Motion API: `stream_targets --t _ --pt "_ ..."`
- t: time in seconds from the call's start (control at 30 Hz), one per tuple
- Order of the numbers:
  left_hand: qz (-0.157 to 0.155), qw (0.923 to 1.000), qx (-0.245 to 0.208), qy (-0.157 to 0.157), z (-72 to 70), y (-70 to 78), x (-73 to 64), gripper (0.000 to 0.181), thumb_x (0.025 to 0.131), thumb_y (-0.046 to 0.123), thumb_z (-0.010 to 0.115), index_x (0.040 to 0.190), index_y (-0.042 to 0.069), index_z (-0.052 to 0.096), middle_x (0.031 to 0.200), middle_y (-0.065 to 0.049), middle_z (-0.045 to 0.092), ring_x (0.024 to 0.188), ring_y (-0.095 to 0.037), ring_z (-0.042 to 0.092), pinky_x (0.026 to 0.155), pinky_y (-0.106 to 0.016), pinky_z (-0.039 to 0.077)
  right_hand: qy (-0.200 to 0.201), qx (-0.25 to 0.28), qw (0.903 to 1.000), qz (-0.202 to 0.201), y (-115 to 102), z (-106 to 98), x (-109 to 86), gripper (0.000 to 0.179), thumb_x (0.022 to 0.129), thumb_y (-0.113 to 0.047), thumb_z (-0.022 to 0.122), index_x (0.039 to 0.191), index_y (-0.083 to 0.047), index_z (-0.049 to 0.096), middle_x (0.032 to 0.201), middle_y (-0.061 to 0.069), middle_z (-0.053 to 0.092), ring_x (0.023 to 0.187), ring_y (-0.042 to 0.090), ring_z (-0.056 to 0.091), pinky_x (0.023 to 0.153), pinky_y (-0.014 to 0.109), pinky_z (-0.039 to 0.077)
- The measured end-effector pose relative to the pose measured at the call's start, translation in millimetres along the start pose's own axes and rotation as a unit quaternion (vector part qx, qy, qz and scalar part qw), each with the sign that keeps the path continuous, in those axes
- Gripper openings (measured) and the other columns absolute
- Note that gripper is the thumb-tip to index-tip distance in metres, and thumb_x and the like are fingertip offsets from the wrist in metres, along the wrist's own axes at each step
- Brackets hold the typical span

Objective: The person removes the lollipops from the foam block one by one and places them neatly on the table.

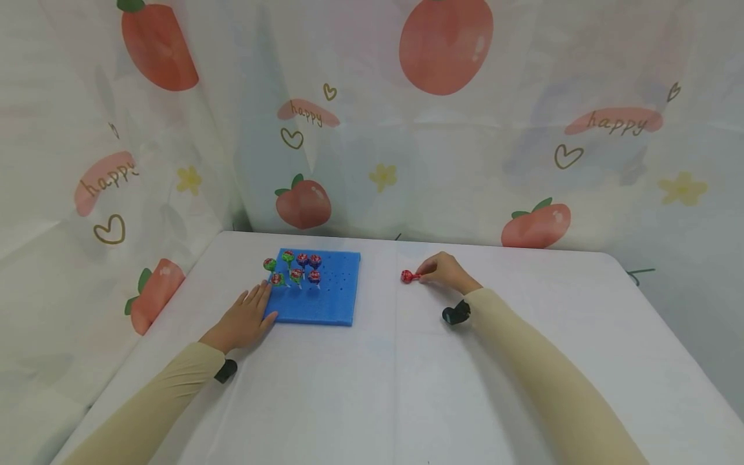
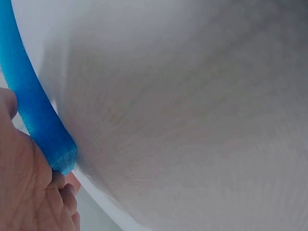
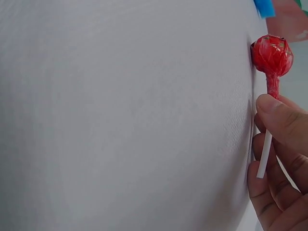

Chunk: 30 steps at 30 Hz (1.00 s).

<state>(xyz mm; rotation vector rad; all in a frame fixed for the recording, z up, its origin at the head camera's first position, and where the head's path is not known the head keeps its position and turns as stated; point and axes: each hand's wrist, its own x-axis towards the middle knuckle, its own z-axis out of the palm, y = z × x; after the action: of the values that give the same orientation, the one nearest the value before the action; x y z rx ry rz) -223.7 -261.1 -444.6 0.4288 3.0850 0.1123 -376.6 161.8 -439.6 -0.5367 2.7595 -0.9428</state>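
My right hand pinches a red-wrapped lollipop by its stick, just over the white table. In the right wrist view the thumb and fingertips close on the stick below the red wrapper, and the white stick end sticks out past them. My left hand lies along the left edge of a blue foam board, fingers extended and thumb at the near corner. Several lollipops, among them a green one and a purple one, stand in the board's left and middle part.
Small holes dot the right part of the board. A white cloth covers the table, and a printed curtain rises behind it and at the left. A black wrist camera sits under the right sleeve, another under the left.
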Motion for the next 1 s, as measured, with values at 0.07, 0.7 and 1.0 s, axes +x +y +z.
stream_targets --t 0.07,0.7,1.0 --pt "0.000 1.0000 -0.001 -0.001 0.4 -0.6 0.2 0.065 0.099 0.030 0.042 0.143 -0.013 0.022 0.151 -0.031 0.022 0.140 -0.046 0.023 0.114 -0.058 0.020 0.001 0.001 1.0000 0.001 0.7 -1.3 -1.1 0.017 0.082 -0.010 0.072 0.098 -0.004 0.074 0.100 0.013 0.071 0.093 0.023 0.061 0.086 0.036 0.050" --pt "0.002 1.0000 0.005 0.000 2.0 -2.7 0.9 0.066 0.099 0.031 0.042 0.143 -0.013 0.022 0.151 -0.031 0.023 0.139 -0.045 0.023 0.114 -0.058 0.020 -0.006 0.010 0.9998 0.017 15.9 -10.9 -4.3 0.020 0.083 -0.011 0.071 0.102 -0.004 0.072 0.103 0.013 0.070 0.096 0.024 0.060 0.092 0.040 0.050" --pt "0.001 1.0000 0.000 -0.001 3.9 -4.3 1.9 0.066 0.099 0.031 0.042 0.144 -0.013 0.020 0.151 -0.030 0.021 0.140 -0.045 0.022 0.114 -0.058 0.019 -0.020 0.030 0.9994 -0.002 19.4 -18.9 -6.7 0.026 0.083 -0.012 0.071 0.108 -0.002 0.069 0.104 0.014 0.071 0.100 0.027 0.064 0.095 0.044 0.049"
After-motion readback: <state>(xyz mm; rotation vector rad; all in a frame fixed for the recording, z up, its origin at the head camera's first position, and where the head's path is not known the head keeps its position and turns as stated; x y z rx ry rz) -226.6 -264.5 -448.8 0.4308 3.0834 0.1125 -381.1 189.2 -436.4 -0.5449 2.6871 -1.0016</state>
